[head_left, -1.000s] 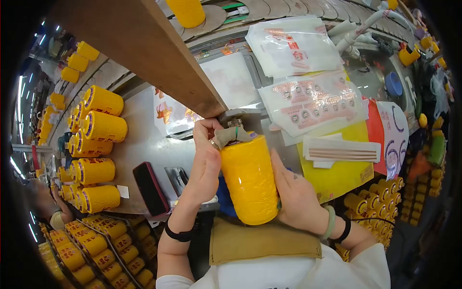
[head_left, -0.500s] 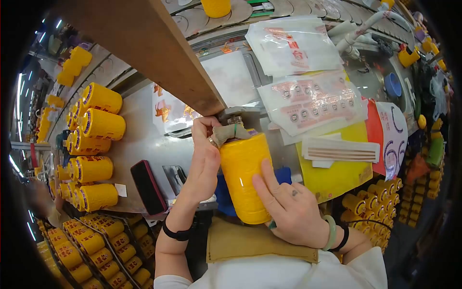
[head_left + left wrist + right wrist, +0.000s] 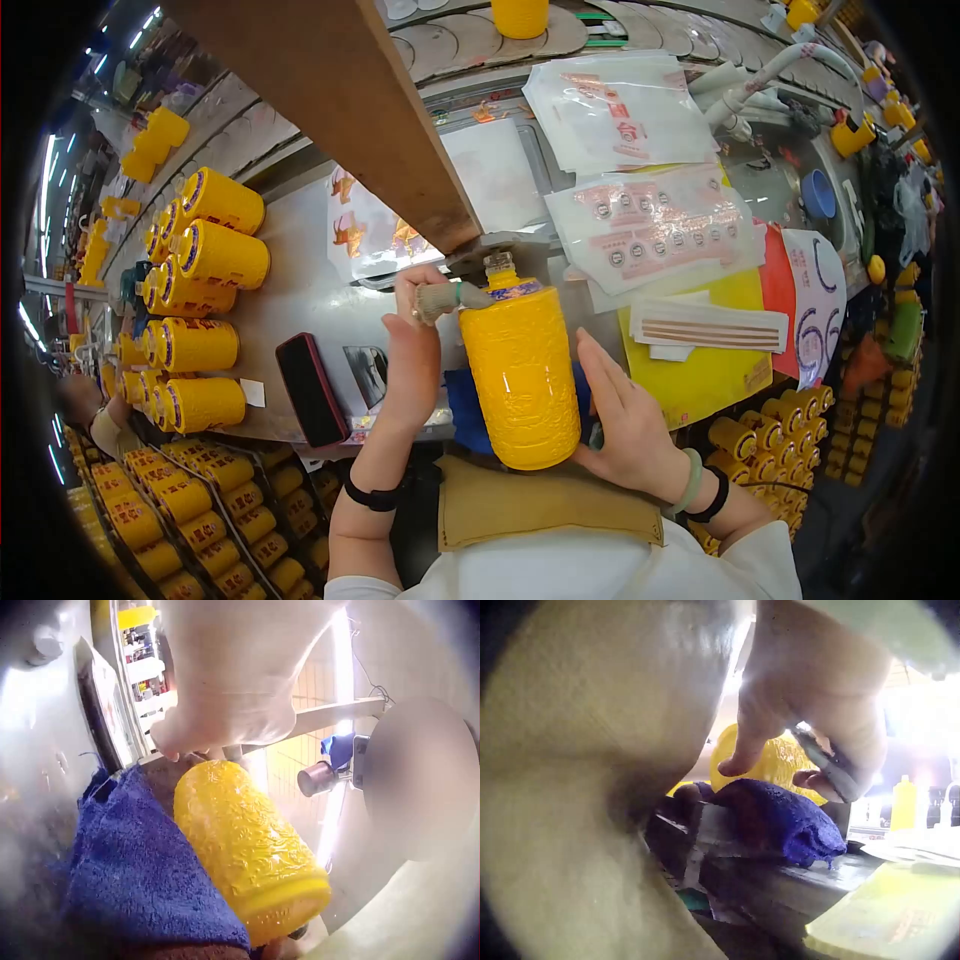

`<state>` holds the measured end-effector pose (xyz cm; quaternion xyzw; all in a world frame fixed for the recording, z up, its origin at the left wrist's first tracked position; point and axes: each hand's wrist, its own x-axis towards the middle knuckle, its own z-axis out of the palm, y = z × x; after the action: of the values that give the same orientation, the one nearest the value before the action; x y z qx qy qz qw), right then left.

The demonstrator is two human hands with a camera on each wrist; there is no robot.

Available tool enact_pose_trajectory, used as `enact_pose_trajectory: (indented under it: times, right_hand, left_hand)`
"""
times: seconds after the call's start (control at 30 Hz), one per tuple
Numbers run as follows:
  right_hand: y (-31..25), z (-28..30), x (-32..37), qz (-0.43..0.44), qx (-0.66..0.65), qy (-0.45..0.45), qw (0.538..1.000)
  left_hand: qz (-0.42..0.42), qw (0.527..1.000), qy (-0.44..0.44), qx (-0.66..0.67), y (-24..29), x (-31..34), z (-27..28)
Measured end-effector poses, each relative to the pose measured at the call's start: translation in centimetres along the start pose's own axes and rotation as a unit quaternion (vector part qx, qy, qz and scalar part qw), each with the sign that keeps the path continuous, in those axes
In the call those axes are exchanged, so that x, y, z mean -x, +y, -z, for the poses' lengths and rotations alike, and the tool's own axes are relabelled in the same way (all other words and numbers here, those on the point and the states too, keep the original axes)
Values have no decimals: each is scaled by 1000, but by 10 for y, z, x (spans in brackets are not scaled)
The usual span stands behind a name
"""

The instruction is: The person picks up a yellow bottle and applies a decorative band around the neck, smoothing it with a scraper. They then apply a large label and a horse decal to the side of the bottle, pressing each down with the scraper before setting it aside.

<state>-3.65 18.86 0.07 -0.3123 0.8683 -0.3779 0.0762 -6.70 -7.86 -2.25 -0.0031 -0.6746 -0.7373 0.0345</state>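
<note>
Fingers (image 3: 412, 285) of the left hand (image 3: 412, 345) pinch a beige cloth (image 3: 440, 298) against the neck of the yellow bottle (image 3: 520, 375), at its 11 o'clock. The bottle lies mid-view on a blue cloth (image 3: 464, 408), neck towards 12 o'clock, with its cap (image 3: 498, 264) partly tucked under a wooden beam (image 3: 340, 110). The right hand (image 3: 628, 425) rests at the bottle's 4 o'clock, its fingers (image 3: 598, 365) straight along the side. In the right wrist view a thin grey strip (image 3: 834, 771) shows under them. What it is, and whether it is gripped, cannot be told. The left wrist view is blurred.
</note>
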Motion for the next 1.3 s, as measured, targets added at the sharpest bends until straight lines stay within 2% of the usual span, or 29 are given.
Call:
enact_pose_trajectory:
  times: [0.13, 0.2, 0.33, 0.4, 0.53, 0.6, 0.63, 0.7, 0.73, 0.8, 0.83, 0.87, 0.9, 0.93, 0.97, 1.03, 1.07, 1.17, 1.2, 1.27, 1.3]
  right_hand:
    - [1, -13, -10, 6, -18, 18, 1000]
    - [-1, -13, -10, -41, 16, -45, 998]
    - [-16, 4, -14, -41, 30, -60, 997]
    - [-26, 13, -15, 87, 145, -31, 985]
    - [-18, 3, -13, 73, 66, 14, 995]
    - [-9, -5, -16, -44, -20, -6, 999]
    - [-10, -3, -16, -42, -17, -5, 999]
    - [-18, 3, -13, 25, 90, -16, 995]
    - [-24, 9, -13, 24, 88, -18, 996]
    - [-34, 19, -12, 80, 67, -57, 993]
    - [-30, 14, -12, 79, 68, -55, 993]
    - [-19, 4, -11, 43, 68, -21, 997]
    - [-9, -5, -12, 7, 68, 12, 998]
    - [-5, -11, -16, -10, -27, 22, 999]
    - [-6, -9, -15, -8, -25, 22, 999]
    - [-20, 4, -13, 9, 48, -33, 998]
    - [-28, 8, -10, 49, 100, -18, 994]
    - [-36, 13, -10, 81, 49, -14, 995]
    - [-31, 7, -11, 79, 53, -11, 995]
    - [-13, -8, -11, 20, 36, 21, 999]
    - [-14, -6, -11, 19, 41, 22, 999]
  left_hand:
    - [23, 998, -54, 35, -8, 1, -2]
    - [36, 997, -56, 26, -4, 0, -4]
    - [73, 995, -40, 58, 1, -2, -12]
    - [62, 996, -61, 28, -2, -4, -7]
    - [33, 994, -82, -61, -5, -4, 1]
    - [22, 994, -76, -74, -8, -2, 3]
    - [14, 994, -70, -88, -9, -3, 3]
    - [7, 994, -69, -86, -8, -4, 3]
    - [-1, 994, -69, -85, -7, -4, 2]
    - [8, 994, -82, -73, 0, -5, -6]
    - [10, 994, -95, -59, 4, -7, -9]
    - [8, 994, -95, -59, 6, -9, -9]
    - [-3, 991, -96, -92, 8, -10, -9]
    - [-13, 987, -96, -125, 9, -10, -10]
    - [-16, 988, -94, -125, 10, -12, -8]
    - [-26, 970, -117, -213, 11, -12, -2]
    - [-24, 970, -117, -213, 10, -12, -2]
    - [-25, 968, -110, -225, 10, -11, -3]
    - [-37, 962, -107, -248, 14, -12, -4]
    - [-53, 957, -107, -265, 30, -15, -10]
    - [-97, 922, -103, -361, 46, -16, -13]
